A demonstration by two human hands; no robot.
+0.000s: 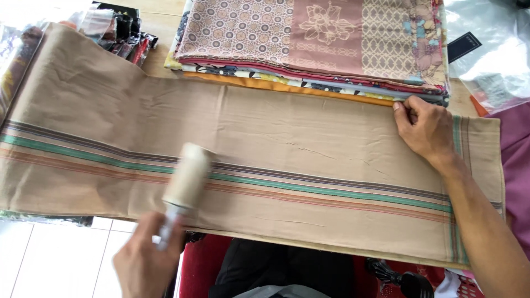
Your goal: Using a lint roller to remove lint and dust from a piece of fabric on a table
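A long tan cloth [287, 138] with green, brown and orange stripes lies spread across the table. My left hand [144, 260] grips the handle of a lint roller [187, 175], whose pale roll rests on the striped band of the cloth, blurred by motion. My right hand [424, 128] presses down on the cloth's far edge at the right, fingers curled at the hem.
A stack of folded patterned fabrics [309, 44] lies just beyond the cloth. Clear plastic bags [491, 55] sit at the far right, more wrapped fabrics [118, 30] at the upper left. A red stool [201, 265] and white floor tiles [61, 265] show below the table edge.
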